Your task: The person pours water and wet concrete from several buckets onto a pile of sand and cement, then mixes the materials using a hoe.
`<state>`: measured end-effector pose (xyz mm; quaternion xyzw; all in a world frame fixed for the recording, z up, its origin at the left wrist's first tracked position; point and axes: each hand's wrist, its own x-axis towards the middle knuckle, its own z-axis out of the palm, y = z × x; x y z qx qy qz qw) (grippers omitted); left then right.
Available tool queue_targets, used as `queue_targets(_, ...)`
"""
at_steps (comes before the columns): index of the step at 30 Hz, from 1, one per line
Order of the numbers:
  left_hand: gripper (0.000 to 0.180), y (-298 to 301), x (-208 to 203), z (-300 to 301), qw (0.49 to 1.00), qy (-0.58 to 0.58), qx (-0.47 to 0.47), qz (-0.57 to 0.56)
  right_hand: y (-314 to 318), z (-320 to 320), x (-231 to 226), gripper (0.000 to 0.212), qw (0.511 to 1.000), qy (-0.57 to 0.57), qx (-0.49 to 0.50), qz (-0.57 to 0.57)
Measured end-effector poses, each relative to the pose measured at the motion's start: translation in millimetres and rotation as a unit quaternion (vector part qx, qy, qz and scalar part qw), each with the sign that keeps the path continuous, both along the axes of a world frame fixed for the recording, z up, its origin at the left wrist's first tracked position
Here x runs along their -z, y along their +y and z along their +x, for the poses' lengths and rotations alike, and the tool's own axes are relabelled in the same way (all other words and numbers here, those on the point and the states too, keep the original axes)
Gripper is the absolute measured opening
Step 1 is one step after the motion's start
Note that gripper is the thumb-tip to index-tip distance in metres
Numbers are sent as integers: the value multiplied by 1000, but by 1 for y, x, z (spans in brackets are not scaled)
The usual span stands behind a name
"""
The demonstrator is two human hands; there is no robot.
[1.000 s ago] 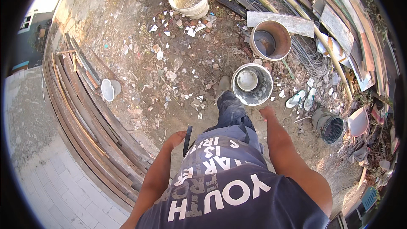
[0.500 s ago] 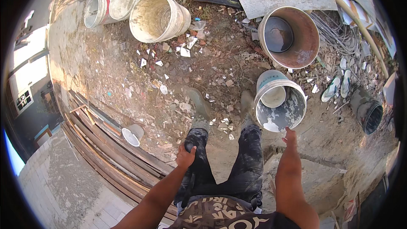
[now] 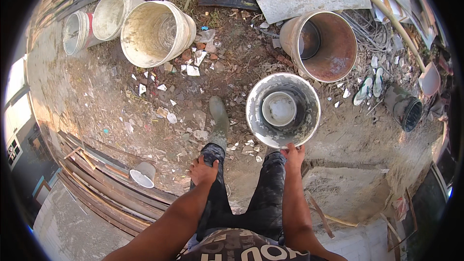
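Observation:
A bucket (image 3: pixel 308 97) with a grey, paint-flaked inside stands in front of my right knee, its mouth facing me. Inside it sits a smaller pale round container (image 3: pixel 279 108). My right hand (image 3: pixel 294 157) grips the near rim of this bucket, fingers curled over the edge. On my left knee rests my left hand (image 3: pixel 203 170), with the fingers spread and nothing in them. A muddy boot (image 3: pixel 219 121) shows on my left foot; the bucket hides my right foot.
Beyond the bucket stands a large rusty drum (image 3: pixel 338 48). Several pale buckets (image 3: pixel 159 34) lie at the far left. Slippers (image 3: pixel 370 87) and a dark bucket (image 3: pixel 403 108) are on the right. Timber planks (image 3: pixel 111 183) and a small white pail (image 3: pixel 143 174) lie at left. Broken tile litters the ground.
My right hand has closed on the bucket's rim. The bucket has shifted left and tipped, so its mouth faces me more directly. My left hand's fingers have spread over my knee.

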<state>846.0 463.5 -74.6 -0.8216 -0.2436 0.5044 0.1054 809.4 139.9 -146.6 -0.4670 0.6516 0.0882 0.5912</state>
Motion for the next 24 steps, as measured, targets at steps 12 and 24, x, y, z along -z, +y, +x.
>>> queue_targets(12, 79, 24, -3, 17, 998, 6, -54, -18, 95, 233, 91, 39, 971, -183, -11, 154)
queue_targets(24, 81, 28, -10, 5, 998, -7, -53, 18, 31, 286, 103, 100, 950, -220, 193, 112)
